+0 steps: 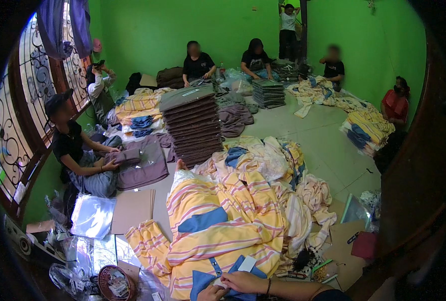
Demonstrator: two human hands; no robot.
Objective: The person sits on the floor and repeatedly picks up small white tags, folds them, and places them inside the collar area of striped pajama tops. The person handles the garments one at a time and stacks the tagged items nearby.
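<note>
A yellow shirt with pink and white stripes point(223, 241) is spread out before me, its blue collar point(201, 282) nearest to me and a blue patch point(203, 219) farther up. My left hand point(212, 293) is closed at the collar's edge, partly cut off by the lower rim. From the right, my right hand point(243, 282) reaches in and pinches the collar, its fingertips against those of the left. Something small and whitish shows between the fingers, too small to make out. Just beyond the right hand, a white card tag point(247, 264) lies on the collar.
A tall stack of folded brown garments point(190, 125) stands beyond the shirt. More striped shirts point(303, 200) lie heaped to the right. At left are cardboard sheets point(132, 210), clear plastic bags point(93, 215) and a wicker basket point(116, 283). A person point(85, 150) folds a garment nearby; several others sit farther off.
</note>
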